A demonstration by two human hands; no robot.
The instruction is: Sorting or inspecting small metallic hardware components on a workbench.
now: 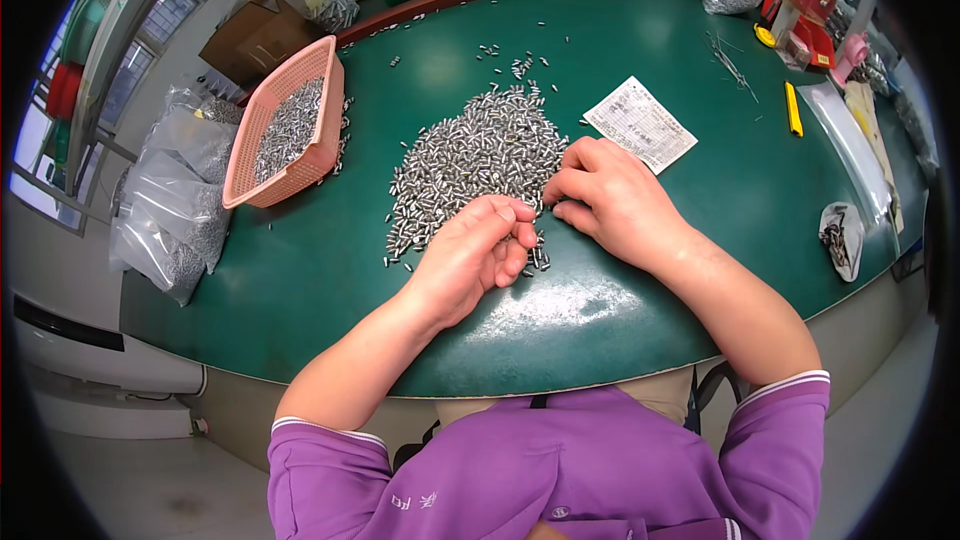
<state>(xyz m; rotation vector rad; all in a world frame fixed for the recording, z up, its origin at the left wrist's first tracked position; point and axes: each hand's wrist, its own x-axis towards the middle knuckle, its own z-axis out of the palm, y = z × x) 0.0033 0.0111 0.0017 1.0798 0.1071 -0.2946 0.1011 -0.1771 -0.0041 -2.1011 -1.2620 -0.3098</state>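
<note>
A broad heap of small silvery metal pins lies on the green tabletop. My left hand is at the heap's near edge, palm turned up, its fingers curled and thumb pressed to the forefinger; whatever it holds is too small to make out. Close beside it, my right hand reaches in from the right with its fingers bent down at the heap's right edge. Its fingertips are drawn together among the pins, and I cannot make out what is between them. A few loose pins lie just below the hands.
At the left, a pink basket holds more pins, with filled clear bags beside it. A printed paper slip lies right of the heap. Farther right are thin wires, a yellow cutter and a small white tray.
</note>
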